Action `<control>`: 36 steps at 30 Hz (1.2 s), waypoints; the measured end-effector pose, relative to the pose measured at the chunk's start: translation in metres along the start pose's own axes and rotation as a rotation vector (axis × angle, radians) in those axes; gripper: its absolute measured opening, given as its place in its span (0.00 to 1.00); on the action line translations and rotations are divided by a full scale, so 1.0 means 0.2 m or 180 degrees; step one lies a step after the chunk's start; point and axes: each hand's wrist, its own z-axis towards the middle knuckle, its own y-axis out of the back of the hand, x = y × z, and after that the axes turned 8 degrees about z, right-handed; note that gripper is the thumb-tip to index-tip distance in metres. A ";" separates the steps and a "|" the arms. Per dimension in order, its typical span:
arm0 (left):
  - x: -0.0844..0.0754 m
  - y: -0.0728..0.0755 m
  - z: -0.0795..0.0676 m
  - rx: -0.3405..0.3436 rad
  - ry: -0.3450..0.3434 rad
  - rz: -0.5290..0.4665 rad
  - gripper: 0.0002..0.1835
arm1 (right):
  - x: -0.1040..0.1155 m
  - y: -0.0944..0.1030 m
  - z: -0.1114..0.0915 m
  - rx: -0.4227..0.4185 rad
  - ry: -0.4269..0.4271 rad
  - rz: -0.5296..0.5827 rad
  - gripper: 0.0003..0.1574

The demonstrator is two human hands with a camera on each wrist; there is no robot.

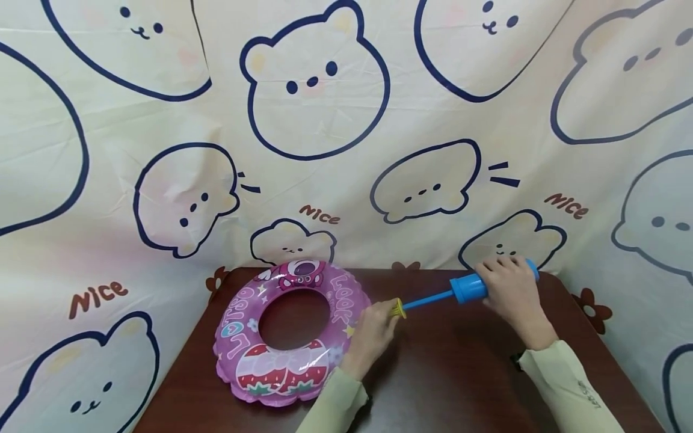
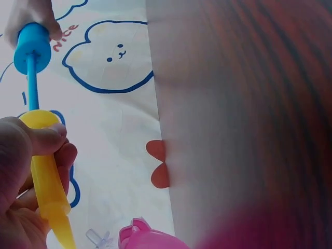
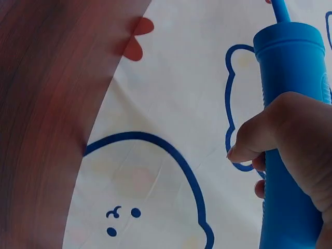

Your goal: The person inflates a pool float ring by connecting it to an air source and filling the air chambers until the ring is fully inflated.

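Note:
A hand pump with a blue barrel (image 3: 290,67) and a yellow nozzle (image 2: 49,176) is held between both hands. My left hand (image 1: 373,337) grips the yellow nozzle end, thumb across its flange in the left wrist view. My right hand (image 1: 511,291) wraps round the blue barrel, up and to the right. Between them a thin blue rod (image 1: 430,299) shows, drawn out of the barrel. Left of my left hand is an inflated pink swim ring (image 1: 233,337) with strawberry and bear prints. In the left wrist view a clear valve (image 2: 98,238) sticks up beside the ring's edge, below the nozzle tip.
The dark brown wooden table (image 1: 444,373) carries the swim ring on its left half. A cream cloth (image 1: 346,180) with bear drawings hangs behind the table and along both sides.

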 end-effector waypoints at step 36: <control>0.01 0.02 -0.02 0.0087 -0.0007 0.0063 0.16 | 0.38 -0.19 0.06 0.0131 0.0399 0.0003 0.45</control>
